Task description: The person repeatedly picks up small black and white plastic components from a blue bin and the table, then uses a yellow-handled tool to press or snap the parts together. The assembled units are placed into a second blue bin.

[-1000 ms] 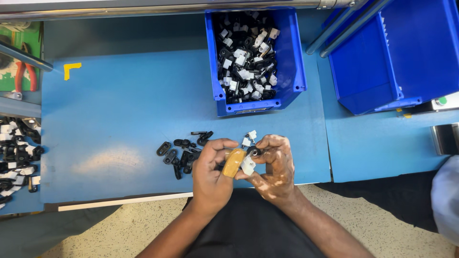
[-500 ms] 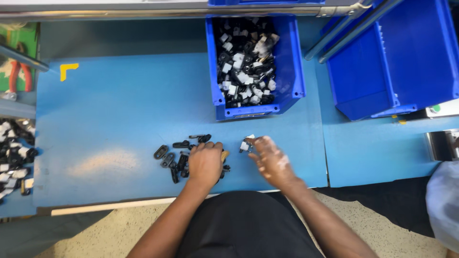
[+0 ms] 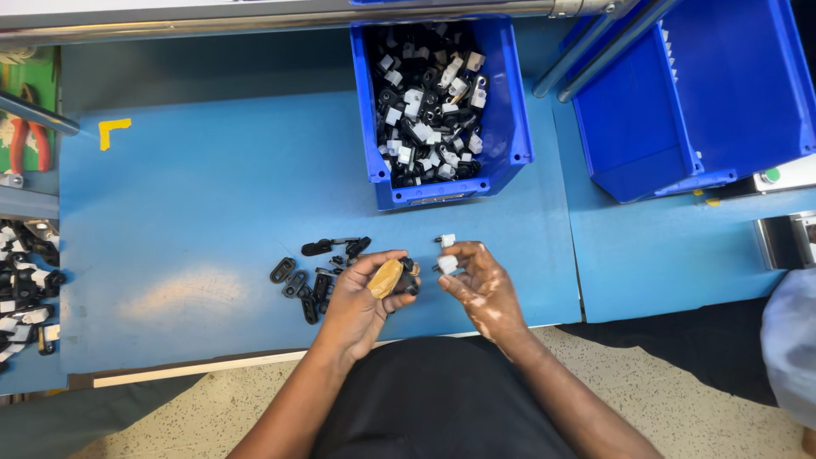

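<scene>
White clip (image 3: 447, 264) pinched by right hand (image 3: 478, 285); left hand (image 3: 364, 297) apparently grips black part (image 3: 406, 280).

Both your forearms reach in from the bottom edge and angle toward each other. Your left hand (image 3: 361, 297) sits palm down, fingers curled in, thumb capped in a tan covering and pressed against the fingertips. Your right hand (image 3: 476, 280) sits just beside it, apart, wrist bent, thumb and forefinger pinched together, the other fingers loosely bent
</scene>
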